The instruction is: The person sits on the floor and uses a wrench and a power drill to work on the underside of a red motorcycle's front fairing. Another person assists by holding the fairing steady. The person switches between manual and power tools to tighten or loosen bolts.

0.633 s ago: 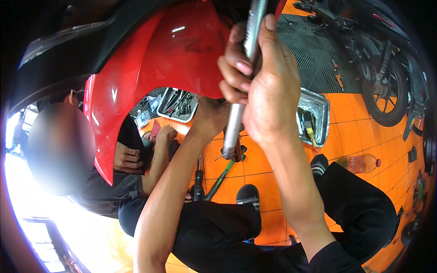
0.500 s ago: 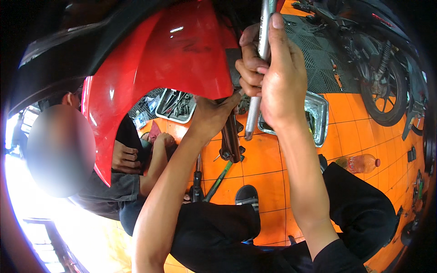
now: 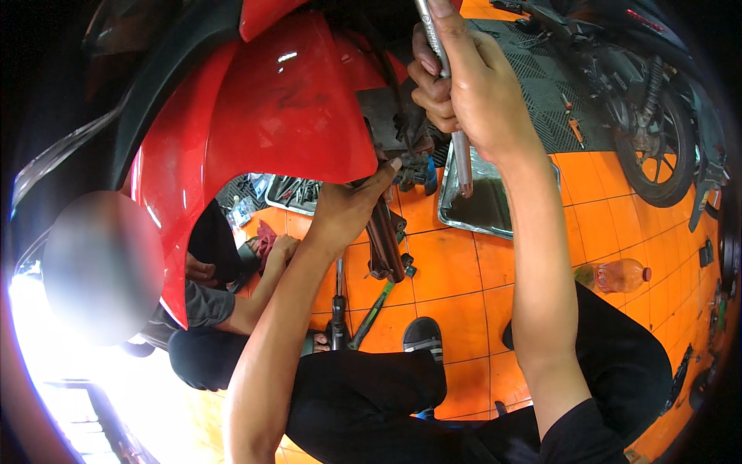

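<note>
My right hand (image 3: 487, 104) is wrapped round a long silver metal tool (image 3: 463, 166) with a knurled lower end, held upright to the right of a red motorcycle fairing (image 3: 263, 100). My left hand (image 3: 344, 213) grips a dark front-fork assembly (image 3: 386, 247) just below the fairing's lower right edge, thumb pointing up; its fingertips are partly hidden. A black bracket with fittings (image 3: 410, 170) shows beside that thumb. The fork's lower end hangs over the orange tiles.
A co-worker (image 3: 232, 305) crouches at left. A metal pan (image 3: 487, 209), tool tray (image 3: 278, 197), black tool (image 3: 338, 325), green-handled tool (image 3: 371, 317) and plastic bottle (image 3: 618, 276) lie on the tiled floor (image 3: 456, 317). Another motorcycle (image 3: 657, 155) stands at right, by a dark mat (image 3: 533, 77).
My right hand and the silver tool have moved right and up. My left hand sits slightly lower in the view. More of the pan and bracket shows, and the co-worker's arm has shifted.
</note>
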A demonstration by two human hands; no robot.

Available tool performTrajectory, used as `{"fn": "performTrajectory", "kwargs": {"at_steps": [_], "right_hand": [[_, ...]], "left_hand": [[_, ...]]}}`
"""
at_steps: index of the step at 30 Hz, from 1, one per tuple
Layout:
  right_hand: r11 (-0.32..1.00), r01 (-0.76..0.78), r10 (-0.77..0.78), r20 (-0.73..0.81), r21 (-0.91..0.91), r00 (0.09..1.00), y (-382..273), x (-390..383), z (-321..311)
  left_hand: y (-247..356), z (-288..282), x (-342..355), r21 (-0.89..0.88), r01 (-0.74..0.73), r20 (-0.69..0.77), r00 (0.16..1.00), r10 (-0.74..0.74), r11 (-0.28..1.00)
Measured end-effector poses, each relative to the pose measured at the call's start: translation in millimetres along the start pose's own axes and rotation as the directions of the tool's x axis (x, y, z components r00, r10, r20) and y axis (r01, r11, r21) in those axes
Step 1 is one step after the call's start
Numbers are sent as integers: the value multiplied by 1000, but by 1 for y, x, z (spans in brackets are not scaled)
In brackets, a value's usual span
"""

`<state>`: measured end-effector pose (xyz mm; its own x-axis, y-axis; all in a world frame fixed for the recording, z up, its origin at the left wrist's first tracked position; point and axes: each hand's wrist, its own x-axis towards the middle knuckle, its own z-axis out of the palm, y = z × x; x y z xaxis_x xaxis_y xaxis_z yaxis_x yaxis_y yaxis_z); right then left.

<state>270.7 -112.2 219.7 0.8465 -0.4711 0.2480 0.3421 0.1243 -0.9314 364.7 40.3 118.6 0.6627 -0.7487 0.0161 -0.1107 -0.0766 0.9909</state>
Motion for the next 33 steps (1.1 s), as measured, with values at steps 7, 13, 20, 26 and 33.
{"fn": "performTrajectory", "kwargs": {"at_steps": [7,13,20,26,33], "right_hand": [[998,-27,29,34,-56,999,-3,9,-10],[976,-155,147,64,151,987,-2,1,11],[681,-242,120,221,691,968,-8,-23,45],[726,-120,93,76,677,993,34,-60,75],[473,-126,37,123,872,992,18,-55,131]], "left_hand": [[7,3,0,21,77,-2,997,-77,997],[3,1,-2,109,-25,-45,999,30,994],[-14,6,-2,-5,-309,-100,946,307,951],[-11,-20,-7,409,-131,73,991,110,903],[27,17,-17,710,24,-213,960,182,704]]}}
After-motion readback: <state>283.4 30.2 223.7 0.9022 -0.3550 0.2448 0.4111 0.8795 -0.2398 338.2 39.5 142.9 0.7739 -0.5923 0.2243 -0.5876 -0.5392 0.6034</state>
